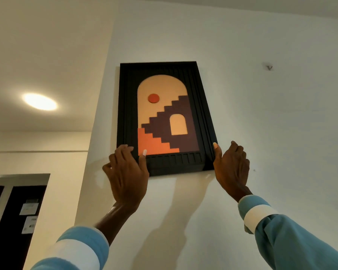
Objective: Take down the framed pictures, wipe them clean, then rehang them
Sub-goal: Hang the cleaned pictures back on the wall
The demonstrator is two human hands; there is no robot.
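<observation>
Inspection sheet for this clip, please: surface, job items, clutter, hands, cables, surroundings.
Surface: white wall, faint marks under the frame.
Job's things: one black framed picture against the wall; whether it hangs on a hook is hidden.
Clutter: a bare wall hook at upper right, nothing on it.
Hands: left hand grips the lower left corner, right hand the lower right edge.
Cables: nothing seen.
Surroundings: lit ceiling light; dark door with paper notices at lower left.

Left hand [127, 173] hides frame [203, 114] corner — fingertips unseen.
</observation>
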